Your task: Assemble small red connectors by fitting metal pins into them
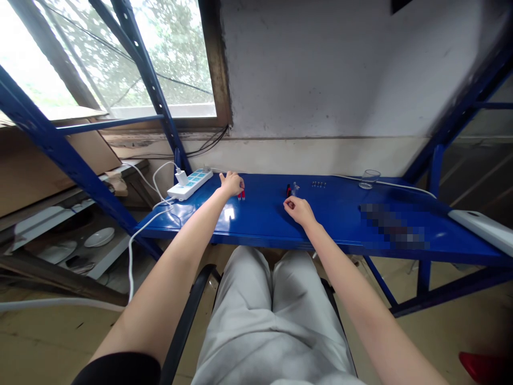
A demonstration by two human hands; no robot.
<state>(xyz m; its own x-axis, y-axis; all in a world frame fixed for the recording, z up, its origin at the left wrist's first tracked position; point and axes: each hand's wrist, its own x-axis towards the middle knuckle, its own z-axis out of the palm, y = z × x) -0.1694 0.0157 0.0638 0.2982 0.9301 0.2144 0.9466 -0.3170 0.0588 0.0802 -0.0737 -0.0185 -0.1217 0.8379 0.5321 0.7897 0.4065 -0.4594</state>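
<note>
On the glossy blue metal shelf (344,214), the left hand (231,184) lies near the back edge, fingers curled down onto small red plastic pieces (241,195); whether it grips them cannot be told. The right hand (298,209) rests mid-shelf, loosely fisted, just before a red-and-black piece (288,190). A white power strip (190,184) lies at the left back corner, and a clear glass (369,178) stands toward the right back edge

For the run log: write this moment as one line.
left hand at red pieces | right hand near clear part | blue shelf
</note>
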